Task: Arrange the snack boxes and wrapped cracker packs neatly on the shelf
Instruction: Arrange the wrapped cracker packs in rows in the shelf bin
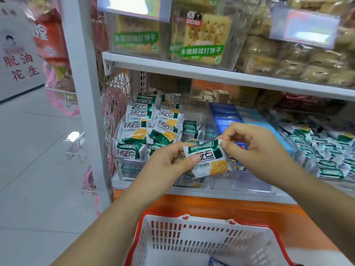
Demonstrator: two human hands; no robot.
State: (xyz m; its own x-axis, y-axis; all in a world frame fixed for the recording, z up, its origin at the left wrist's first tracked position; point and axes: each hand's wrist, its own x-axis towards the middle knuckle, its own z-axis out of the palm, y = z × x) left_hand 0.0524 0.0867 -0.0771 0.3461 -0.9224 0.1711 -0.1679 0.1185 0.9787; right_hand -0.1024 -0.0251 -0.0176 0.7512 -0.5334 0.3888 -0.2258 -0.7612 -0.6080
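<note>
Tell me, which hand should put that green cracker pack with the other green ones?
Left, I think. The left hand pinches the cracker pack along its side and is closest to the pile of matching packs. The right hand only pinches a top corner, farther from that pile.

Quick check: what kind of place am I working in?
Most likely a shop's snack aisle: price tags above a white shelf, piles of wrapped cracker packs, and a red-rimmed shopping basket below.
</note>
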